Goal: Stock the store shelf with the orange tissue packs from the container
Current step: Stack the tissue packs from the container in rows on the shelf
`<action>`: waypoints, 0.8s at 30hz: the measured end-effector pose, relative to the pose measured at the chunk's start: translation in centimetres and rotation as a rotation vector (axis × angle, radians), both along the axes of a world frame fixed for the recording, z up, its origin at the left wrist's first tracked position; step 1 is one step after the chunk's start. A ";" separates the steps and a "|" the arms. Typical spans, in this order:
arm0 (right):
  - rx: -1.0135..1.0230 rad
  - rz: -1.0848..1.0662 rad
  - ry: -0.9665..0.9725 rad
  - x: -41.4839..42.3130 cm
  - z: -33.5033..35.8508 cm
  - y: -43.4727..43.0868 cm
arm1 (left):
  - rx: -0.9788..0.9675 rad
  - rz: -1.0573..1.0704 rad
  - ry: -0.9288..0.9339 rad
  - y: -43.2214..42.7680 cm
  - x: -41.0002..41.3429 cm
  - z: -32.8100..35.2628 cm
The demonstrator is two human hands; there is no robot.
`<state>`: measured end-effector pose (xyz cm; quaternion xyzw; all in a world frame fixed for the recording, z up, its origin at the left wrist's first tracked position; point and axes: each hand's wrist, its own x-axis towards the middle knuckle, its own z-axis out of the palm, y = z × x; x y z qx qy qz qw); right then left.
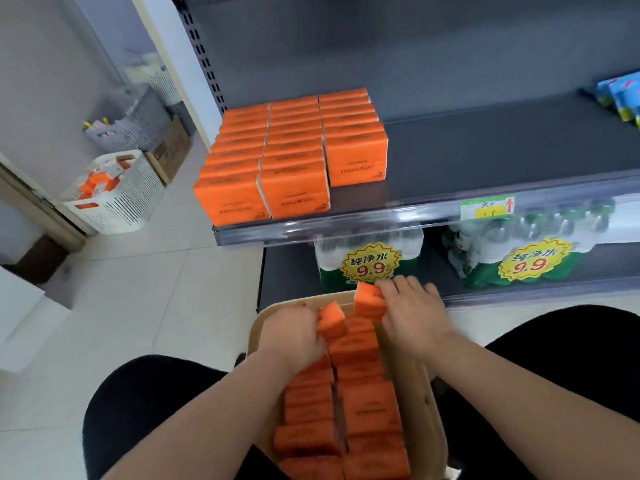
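Observation:
A beige container (424,403) sits between my knees, filled with two rows of orange tissue packs (367,407). My left hand (292,332) grips one orange pack (331,318) at the container's far end, tilted up. My right hand (414,315) holds another orange pack (370,301), raised above the row. On the dark shelf (485,157) stand three rows of orange packs (294,150) at its left end; the right row stops short of the front edge.
Bottled-water multipacks with yellow 9.9 price signs (372,265) fill the lower shelf right behind the container. Blue packets (620,95) lie at the shelf's far right. White slotted baskets (117,194) and a cardboard box (169,147) stand on the tiled floor to the left.

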<state>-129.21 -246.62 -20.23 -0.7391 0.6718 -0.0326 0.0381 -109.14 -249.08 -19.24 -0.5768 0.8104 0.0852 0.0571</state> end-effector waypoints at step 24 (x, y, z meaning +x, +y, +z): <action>-0.349 -0.118 -0.016 -11.3 12.5 -9.2 | -0.370 -0.185 -0.107 -17.6 -12.8 15.5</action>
